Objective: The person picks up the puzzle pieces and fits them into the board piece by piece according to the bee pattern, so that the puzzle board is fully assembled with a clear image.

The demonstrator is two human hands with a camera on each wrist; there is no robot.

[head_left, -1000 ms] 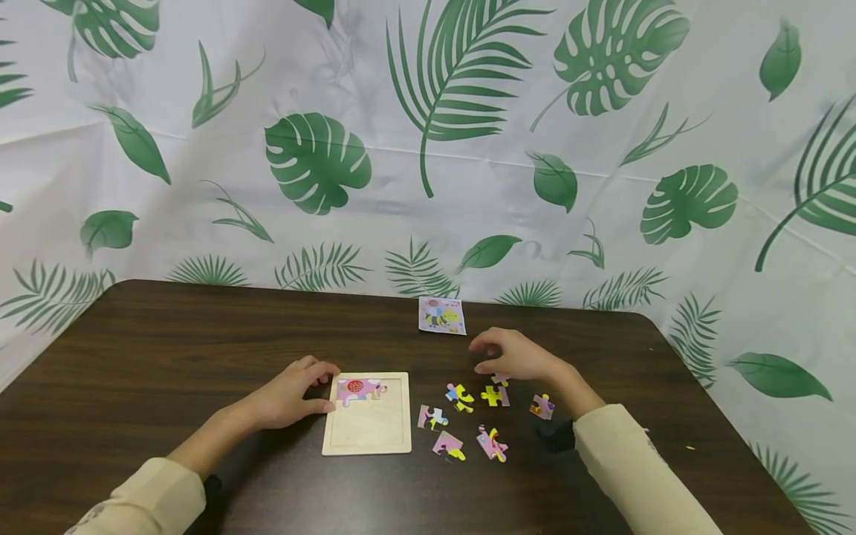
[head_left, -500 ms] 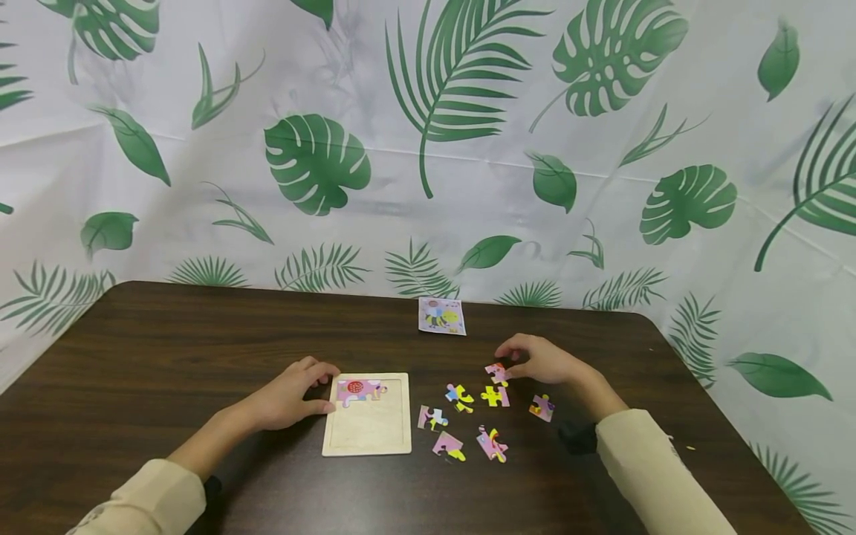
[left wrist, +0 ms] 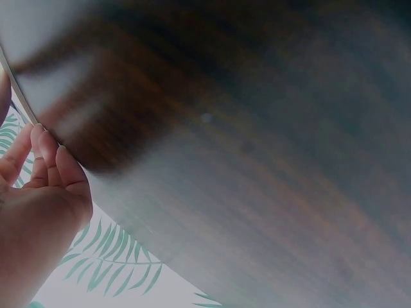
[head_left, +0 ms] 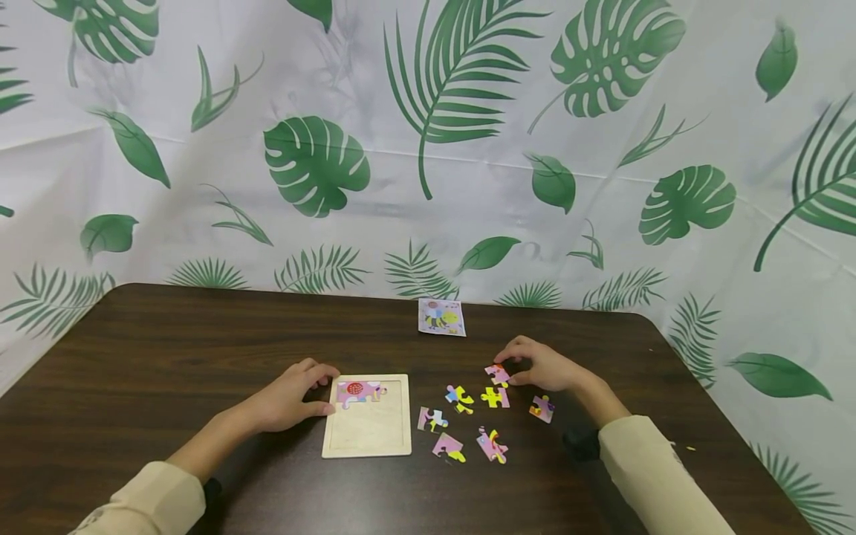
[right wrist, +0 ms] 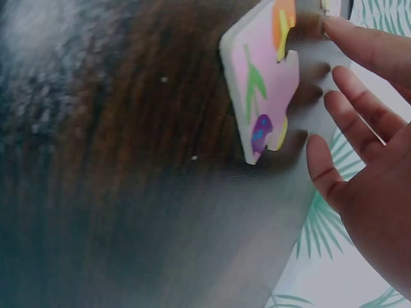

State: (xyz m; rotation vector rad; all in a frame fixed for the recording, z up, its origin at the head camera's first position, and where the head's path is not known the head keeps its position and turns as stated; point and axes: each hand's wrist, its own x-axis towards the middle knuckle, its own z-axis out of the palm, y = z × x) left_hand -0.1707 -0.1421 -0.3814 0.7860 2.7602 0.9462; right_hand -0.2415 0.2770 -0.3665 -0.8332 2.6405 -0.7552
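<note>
Left hand (head_left: pixel 289 395) holding tray (head_left: pixel 368 432) at 10 o'clock, right hand (head_left: pixel 545 367) pinching pink piece (head_left: pixel 495 373) — yellow piece (head_left: pixel 494 397) crowding at 6 o'clock, risking a snag.

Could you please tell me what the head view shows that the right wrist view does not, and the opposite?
Only the head view shows the left hand touching the wooden puzzle tray, the pink puzzle section inside it, and the cream sleeves.

Only the right wrist view shows the inner side of the right hand close up, and the green leaf print clearly.

Both show the right hand, the orange-and-purple-marked puzzle piece bearing that print, the dark table and the leaf-patterned backdrop.
</note>
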